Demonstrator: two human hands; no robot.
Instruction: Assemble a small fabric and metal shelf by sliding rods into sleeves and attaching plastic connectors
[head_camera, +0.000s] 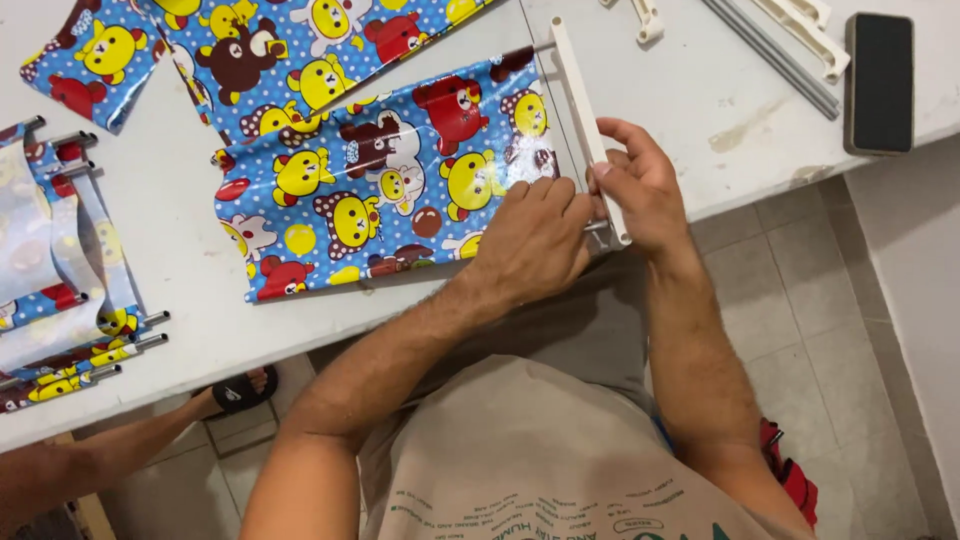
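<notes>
My left hand (535, 240) lies flat on the right end of the blue cartoon-bear fabric panel (390, 180), fingers (545, 195) pressed together and pointing away from me, holding the cloth down on the white table (180, 210). My right hand (640, 185) is just beside it, fingers pinching the white plastic bar (585, 120) that runs along the panel's right edge; thumb on the near face, the rest curled behind. The bar lies near the table's front edge, its lower end touching my right palm. A thin metal rod (525, 50) pokes from the panel's top corner into the bar.

Left of the panel: a stack of like panels with rod ends showing (70, 280). Another printed sheet (280, 40) lies above. Far right on the table: a dark phone (880, 80), white plastic pieces (805, 30), a grey rail (770, 55). Below the table, another person's sandalled foot (235, 390) on the tiled floor (800, 300).
</notes>
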